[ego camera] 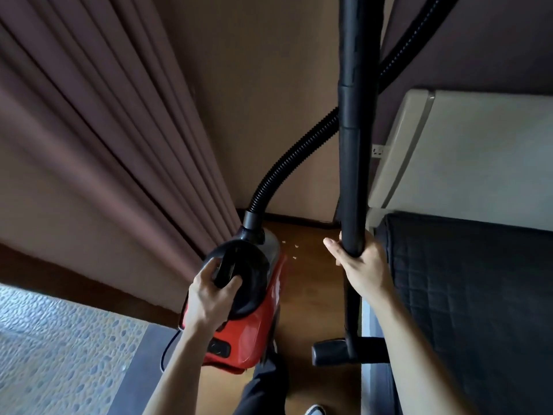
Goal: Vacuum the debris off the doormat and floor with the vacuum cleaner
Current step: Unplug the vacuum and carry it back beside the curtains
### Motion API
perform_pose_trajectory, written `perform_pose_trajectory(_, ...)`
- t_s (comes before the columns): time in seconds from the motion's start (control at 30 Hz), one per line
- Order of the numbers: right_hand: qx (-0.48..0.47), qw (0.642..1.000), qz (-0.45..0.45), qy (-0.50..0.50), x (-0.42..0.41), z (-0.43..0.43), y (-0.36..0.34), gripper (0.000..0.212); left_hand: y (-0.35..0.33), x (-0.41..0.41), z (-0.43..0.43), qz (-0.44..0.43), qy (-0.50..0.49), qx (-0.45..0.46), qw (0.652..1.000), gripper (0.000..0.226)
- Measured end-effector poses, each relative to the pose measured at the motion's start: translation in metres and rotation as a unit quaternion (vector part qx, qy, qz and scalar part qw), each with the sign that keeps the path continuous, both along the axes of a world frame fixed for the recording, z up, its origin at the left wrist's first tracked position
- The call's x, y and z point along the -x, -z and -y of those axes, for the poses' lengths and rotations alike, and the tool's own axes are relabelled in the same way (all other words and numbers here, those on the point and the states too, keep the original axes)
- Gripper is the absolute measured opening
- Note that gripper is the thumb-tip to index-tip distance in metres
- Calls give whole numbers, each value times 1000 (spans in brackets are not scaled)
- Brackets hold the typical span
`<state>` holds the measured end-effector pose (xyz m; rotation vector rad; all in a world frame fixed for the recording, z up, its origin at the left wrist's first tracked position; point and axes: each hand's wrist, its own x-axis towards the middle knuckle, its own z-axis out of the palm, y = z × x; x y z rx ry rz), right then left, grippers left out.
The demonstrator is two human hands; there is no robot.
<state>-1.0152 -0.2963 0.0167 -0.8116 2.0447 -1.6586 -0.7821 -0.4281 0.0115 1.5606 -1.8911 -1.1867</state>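
A red and black canister vacuum cleaner (257,319) sits on the brown wooden floor (311,295). My left hand (209,298) grips its black carry handle. A ribbed black hose (287,163) rises from its front and loops up to the right. My right hand (359,262) holds the upright black wand (356,145), fingers curled round it. The wand's floor nozzle (335,351) rests on the floor near my foot. Small pale crumbs of debris (294,250) lie on the floor just beyond the vacuum. A pebble-patterned doormat (59,348) lies at the lower left.
Brown pleated curtains (104,130) hang at the left, close to the vacuum. A bed with a dark quilted cover (463,295) and a pale headboard (449,151) fills the right. A tan wall (269,85) closes the narrow floor strip ahead. A power cord (167,351) trails by the mat.
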Motion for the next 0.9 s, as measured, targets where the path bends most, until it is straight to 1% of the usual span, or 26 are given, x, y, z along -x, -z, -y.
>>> perform_pose_trajectory(0.13, -3, 1000, -20, 10, 24, 35, 3, 38, 5, 29, 42, 20, 40, 11, 999, 41)
perform_pose_trajectory(0.2, -10, 999, -21, 24, 36, 52, 3, 35, 6, 43, 61, 35, 67, 25, 997, 45)
perform_pose_trajectory(0.3, -24, 998, -25, 56, 52, 80, 8, 30, 11, 59, 88, 35, 105, 49, 993, 42)
perform_pose_trajectory(0.37, -18, 997, -15, 74, 61, 98, 12, 25, 15, 68, 104, 31, 115, 52, 992, 41)
perform_pose_trajectory(0.53, -20, 997, -19, 71, 84, 129, 17, 27, 21, 86, 135, 30, 133, 46, 990, 40)
perform_pose_trajectory(0.63, -10, 998, -11, 66, 96, 142, 14, 26, 21, 97, 145, 28, 127, 49, 990, 36)
perform_pose_trajectory(0.8, -10, 1000, -5, 29, 120, 154, 20, 25, 21, 113, 147, 38, 111, 49, 992, 37)
perform_pose_trajectory(0.9, -6, 1000, -9, 21, 131, 160, 29, 25, 27, 119, 149, 44, 82, 38, 995, 35)
